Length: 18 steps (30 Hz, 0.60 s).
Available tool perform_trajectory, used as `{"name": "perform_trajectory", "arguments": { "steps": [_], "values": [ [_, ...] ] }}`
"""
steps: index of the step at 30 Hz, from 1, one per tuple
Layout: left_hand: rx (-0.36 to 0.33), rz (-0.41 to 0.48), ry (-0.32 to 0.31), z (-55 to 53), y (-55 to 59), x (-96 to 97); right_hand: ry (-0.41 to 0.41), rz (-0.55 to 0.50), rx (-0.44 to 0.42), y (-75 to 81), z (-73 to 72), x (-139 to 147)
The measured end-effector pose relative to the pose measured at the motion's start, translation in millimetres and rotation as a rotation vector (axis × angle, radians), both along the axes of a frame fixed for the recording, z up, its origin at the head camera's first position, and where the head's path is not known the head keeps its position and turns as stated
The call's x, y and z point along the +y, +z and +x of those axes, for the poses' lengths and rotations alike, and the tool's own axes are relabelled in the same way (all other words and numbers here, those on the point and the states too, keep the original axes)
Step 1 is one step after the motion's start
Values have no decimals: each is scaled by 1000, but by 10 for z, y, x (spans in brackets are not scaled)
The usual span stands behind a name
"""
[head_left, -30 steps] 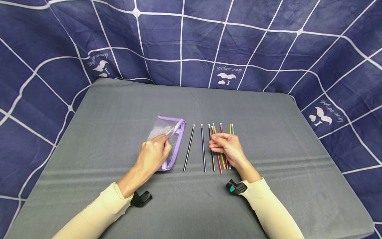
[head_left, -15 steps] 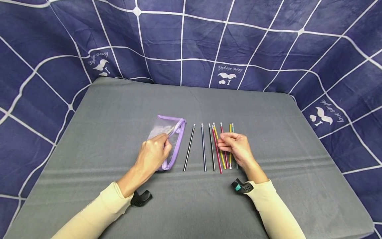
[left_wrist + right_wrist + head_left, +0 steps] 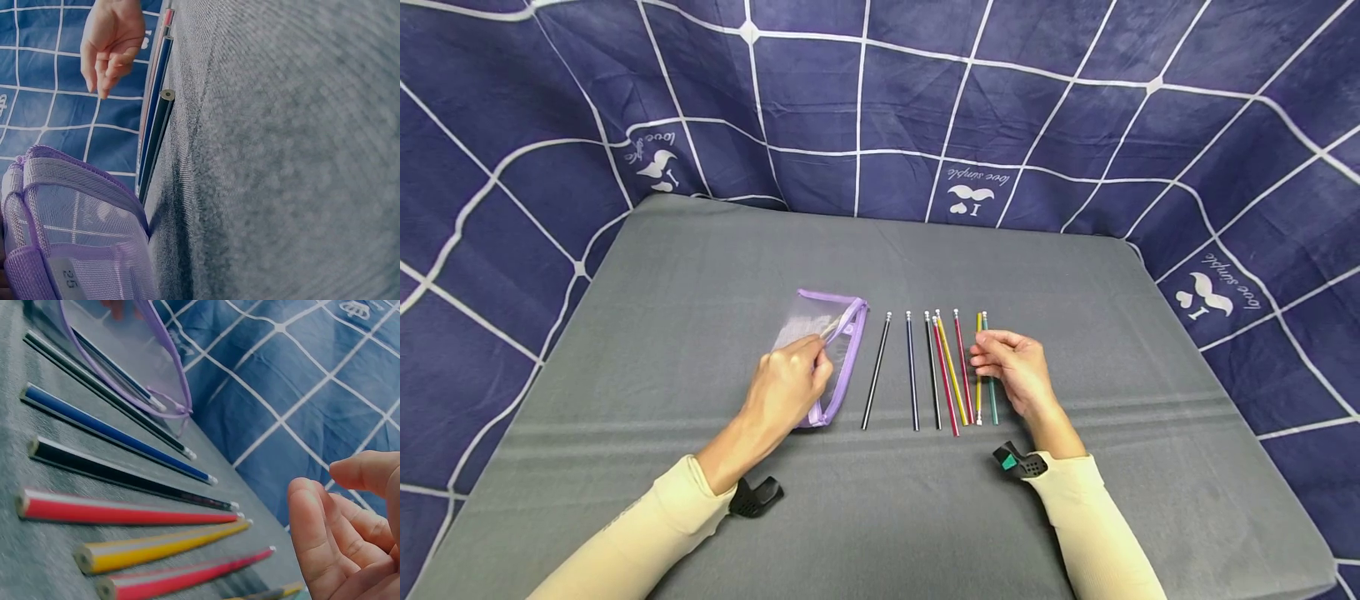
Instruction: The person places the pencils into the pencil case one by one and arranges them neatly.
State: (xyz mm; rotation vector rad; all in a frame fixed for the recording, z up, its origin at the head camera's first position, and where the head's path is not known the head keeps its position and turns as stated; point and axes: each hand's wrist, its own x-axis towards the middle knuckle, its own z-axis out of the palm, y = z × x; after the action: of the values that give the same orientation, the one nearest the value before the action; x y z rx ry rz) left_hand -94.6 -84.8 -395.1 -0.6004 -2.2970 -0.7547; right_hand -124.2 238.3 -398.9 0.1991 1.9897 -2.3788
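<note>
Your left hand (image 3: 786, 387) rests on the purple mesh pouch (image 3: 820, 333), which lies flat on the grey desk (image 3: 700, 275) left of the pencils. Its fingers (image 3: 815, 357) are curled and pinch the pouch near the zip edge; one pencil already lies inside, showing through the mesh. In the left wrist view the pouch (image 3: 75, 231) fills the lower left corner, with the nearest pencils running away from it along the desk.

Your right hand (image 3: 1018, 367) hovers over the right end of the pencil row, palm turned inward. Its fingers (image 3: 988, 350) are loosely bent and slightly apart, holding nothing; their tips sit just above the yellow pencil (image 3: 978, 367) and the green pencil (image 3: 991, 375). Whether they touch either one, you cannot tell. In the right wrist view the fingers (image 3: 319, 531) hang relaxed, clear of the pencils below.

The pencils lie side by side, roughly parallel, erasers pointing away from you. From the pouch outward: a black pencil (image 3: 876, 371), a blue pencil (image 3: 912, 371), another black one (image 3: 932, 371), then a red pencil (image 3: 945, 379) and a second yellow one (image 3: 952, 371) that cross near their far ends, a dark red pencil (image 3: 963, 367), and last the yellow and green pair under your right hand. The first two are well apart from each other; the rest are close together.

A blue cloth (image 3: 880, 92) with a white grid hangs behind and around the desk.
</note>
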Motion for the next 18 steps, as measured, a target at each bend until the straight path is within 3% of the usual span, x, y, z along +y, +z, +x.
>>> {"name": "perform_trajectory", "arguments": {
  "steps": [12, 18],
  "values": [
    [17, 0, -2, -3, -11, 10, -39, 5, -30, -41, -52, 202],
    [12, 7, 1, -6, -22, 11, -78, 130, -60, -84, -80, 284]
  ]
}}
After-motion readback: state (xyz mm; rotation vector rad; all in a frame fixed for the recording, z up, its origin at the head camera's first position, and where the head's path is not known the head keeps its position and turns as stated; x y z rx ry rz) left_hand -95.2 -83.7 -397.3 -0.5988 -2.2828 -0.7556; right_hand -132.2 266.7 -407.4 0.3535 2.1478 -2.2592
